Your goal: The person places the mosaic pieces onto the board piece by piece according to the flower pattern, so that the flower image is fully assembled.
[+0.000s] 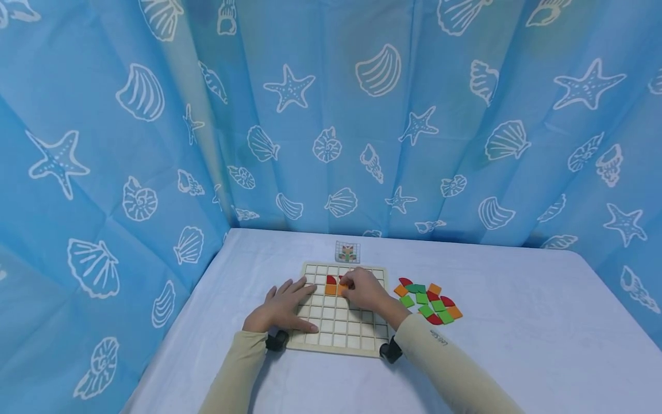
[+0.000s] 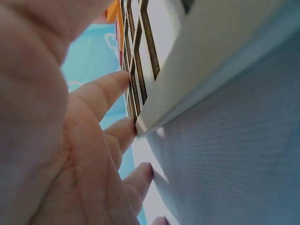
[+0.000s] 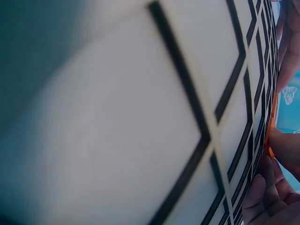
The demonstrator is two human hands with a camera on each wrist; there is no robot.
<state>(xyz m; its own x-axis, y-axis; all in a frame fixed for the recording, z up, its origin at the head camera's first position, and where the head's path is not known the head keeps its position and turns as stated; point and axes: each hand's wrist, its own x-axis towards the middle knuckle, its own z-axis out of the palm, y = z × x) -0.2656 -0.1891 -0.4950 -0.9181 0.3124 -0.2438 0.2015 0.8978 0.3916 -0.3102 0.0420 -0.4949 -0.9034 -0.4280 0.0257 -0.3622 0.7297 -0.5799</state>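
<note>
On the grid board's [image 1: 338,326] far half, the right hand [image 1: 366,290], nearer than the left hand [image 1: 281,307] spread at the board's left edge, narrowly pinches an orange tile [image 1: 342,291]: square, no long axis, left of its palm, under its fingertips.

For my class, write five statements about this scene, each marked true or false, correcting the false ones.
1. The loose pieces lie to the right of the grid board. True.
2. The left grip touches the grid board. True.
3. The right grip is over the loose pieces. False: it is over the grid board, fingertips at an orange square.
4. The picture card lies nearer the person than the grid board. False: beyond the board's far edge.
5. The curtain shows starfish. True.
</note>
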